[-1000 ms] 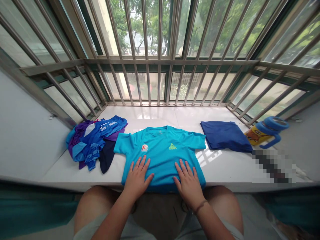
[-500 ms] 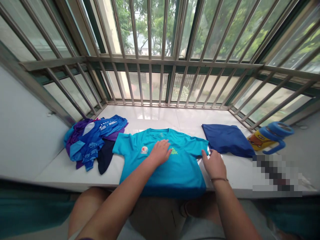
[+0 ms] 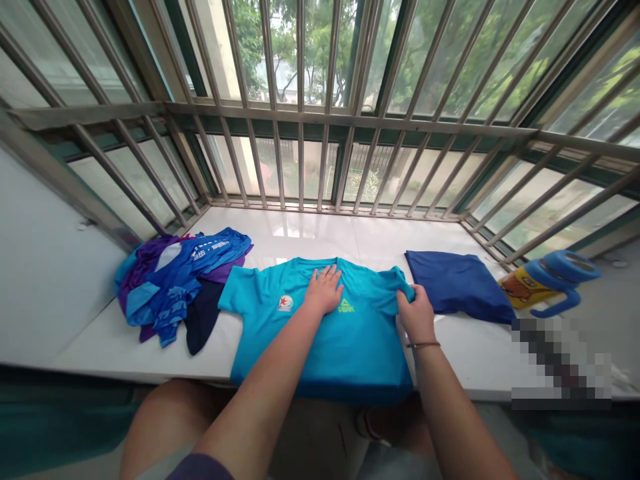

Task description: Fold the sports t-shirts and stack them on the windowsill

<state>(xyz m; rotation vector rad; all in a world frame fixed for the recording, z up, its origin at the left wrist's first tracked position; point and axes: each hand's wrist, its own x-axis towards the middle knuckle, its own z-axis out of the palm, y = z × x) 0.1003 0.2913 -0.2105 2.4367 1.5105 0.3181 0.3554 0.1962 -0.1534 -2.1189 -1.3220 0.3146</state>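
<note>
A turquoise T-shirt [image 3: 345, 340] lies spread flat, front up, on the white window ledge [image 3: 280, 237], its hem hanging over the near edge. My left hand [image 3: 324, 290] presses flat on the chest just below the collar, fingers spread. My right hand [image 3: 416, 313] pinches the shirt's right sleeve at its edge and has lifted it slightly off the ledge.
A heap of blue and purple clothes [image 3: 173, 283] lies left of the shirt. A folded dark blue garment [image 3: 453, 283] lies to the right, with a blue and yellow handled bottle [image 3: 545, 283] on its side beyond it. Metal window bars [image 3: 320, 120] close off the ledge.
Both hands left the shirt's lower part. The left hand slid up to the chest below the collar; the right hand went to the right sleeve and took hold of it.
</note>
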